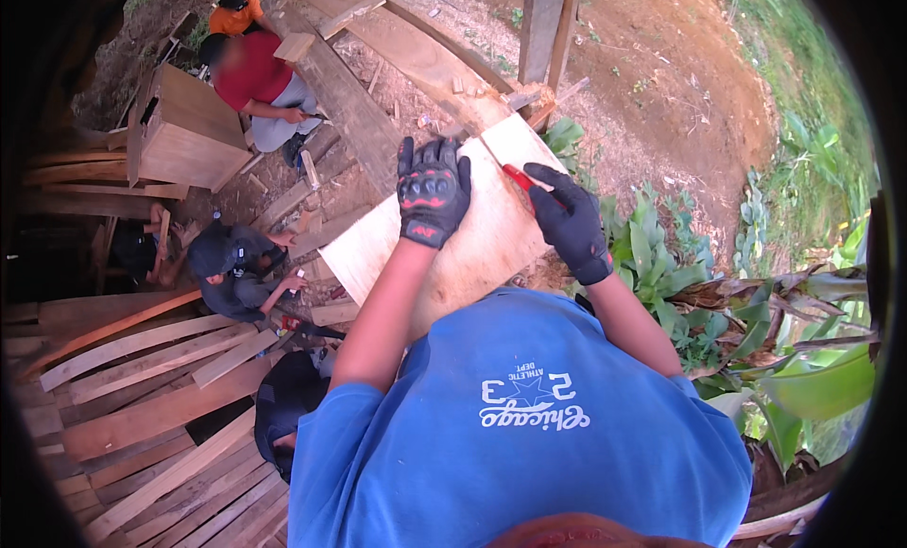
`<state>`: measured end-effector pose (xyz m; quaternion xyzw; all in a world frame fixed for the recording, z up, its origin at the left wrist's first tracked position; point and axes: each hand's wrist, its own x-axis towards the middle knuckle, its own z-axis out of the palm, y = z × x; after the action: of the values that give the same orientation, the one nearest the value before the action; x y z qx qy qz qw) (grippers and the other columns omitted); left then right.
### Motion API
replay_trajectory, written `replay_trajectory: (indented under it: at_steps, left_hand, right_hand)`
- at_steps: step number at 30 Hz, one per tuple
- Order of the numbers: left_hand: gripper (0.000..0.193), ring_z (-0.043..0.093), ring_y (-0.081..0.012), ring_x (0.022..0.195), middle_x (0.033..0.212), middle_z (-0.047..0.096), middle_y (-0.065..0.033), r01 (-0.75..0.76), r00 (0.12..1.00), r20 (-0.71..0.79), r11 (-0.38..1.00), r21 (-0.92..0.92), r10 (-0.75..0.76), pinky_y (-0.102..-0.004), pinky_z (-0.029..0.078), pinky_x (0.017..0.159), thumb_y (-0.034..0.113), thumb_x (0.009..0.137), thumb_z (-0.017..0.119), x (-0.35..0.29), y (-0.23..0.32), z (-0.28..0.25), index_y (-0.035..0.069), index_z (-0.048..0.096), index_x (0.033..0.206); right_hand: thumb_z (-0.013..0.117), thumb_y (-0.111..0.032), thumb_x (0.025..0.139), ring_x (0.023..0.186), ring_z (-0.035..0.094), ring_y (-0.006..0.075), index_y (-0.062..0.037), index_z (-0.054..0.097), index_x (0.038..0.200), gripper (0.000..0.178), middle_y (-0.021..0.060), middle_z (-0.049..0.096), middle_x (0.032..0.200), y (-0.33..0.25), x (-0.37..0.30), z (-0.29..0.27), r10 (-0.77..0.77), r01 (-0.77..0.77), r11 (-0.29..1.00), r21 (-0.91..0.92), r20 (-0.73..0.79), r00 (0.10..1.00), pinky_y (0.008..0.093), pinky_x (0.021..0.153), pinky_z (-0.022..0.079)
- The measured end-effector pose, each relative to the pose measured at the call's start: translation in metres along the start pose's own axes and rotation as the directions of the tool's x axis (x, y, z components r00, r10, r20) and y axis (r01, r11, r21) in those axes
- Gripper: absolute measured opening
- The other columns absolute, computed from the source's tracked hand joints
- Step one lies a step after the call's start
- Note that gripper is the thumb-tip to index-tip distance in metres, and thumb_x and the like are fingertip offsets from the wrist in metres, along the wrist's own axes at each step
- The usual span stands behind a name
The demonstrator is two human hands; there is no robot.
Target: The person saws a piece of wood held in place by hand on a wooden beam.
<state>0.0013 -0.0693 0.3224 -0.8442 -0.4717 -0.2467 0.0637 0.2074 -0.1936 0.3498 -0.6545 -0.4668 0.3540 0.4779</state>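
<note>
A pale, flat wooden board (364, 250) lies in front of my body, propped over longer timbers. My left hand (433, 191), in a black glove with red trim, presses flat on the board's upper part, fingers stretched out. My right hand (571, 222), gloved alike, is at the board's right side. Its thumb and fingers close round a red-handled tool (517, 177). A thin dark line runs from the red part toward the board's far edge. Whether that is a blade or a cut, I cannot tell, and the tool's exact kind is unclear.
Long planks (364, 113) stretch away ahead, beside an upright post (543, 38). On the left are several people, including one in a red shirt (255, 76), a wooden box (194, 128) and stacked boards (170, 397). Leafy plants (661, 255) grow close by my right arm.
</note>
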Motion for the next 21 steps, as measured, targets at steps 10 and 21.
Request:
replay_trajectory:
  at_steps: [10, 21]
  left_hand:
    - [0.037, 0.071, -0.0328, 0.082, 0.085, 0.071, -0.0122, 0.331, 0.738, 0.652, 0.748, -0.576, 0.176, -0.0485, 0.057, 0.082, 0.043, 0.09, 0.084, -0.06, 0.092, -0.1, 0.008, 0.072, 0.09]
    - [0.056, 0.062, -0.0434, 0.134, 0.151, 0.063, -0.0208, 0.318, 0.831, 0.542, 0.693, -0.647, 0.125, -0.0527, 0.051, 0.109, 0.042, 0.11, 0.053, -0.066, 0.088, -0.003, 0.012, 0.055, 0.157]
  right_hand:
    - [0.06, -0.022, 0.11, 0.058, 0.043, 0.0084, -0.0058, 0.065, 0.144, 0.037, -0.0057, 0.045, 0.071, -0.03, 0.042, -0.053, 0.234, -0.072, 0.34, 0.938, -0.01, 0.972, 0.0272, 0.056, 0.042]
    - [0.064, -0.025, 0.109, 0.058, 0.042, 0.01, -0.0123, 0.069, 0.129, 0.024, -0.0063, 0.045, 0.071, 0.015, -0.007, -0.028, 0.274, -0.291, 0.057, 0.955, 0.265, 0.924, 0.0302, 0.055, 0.041]
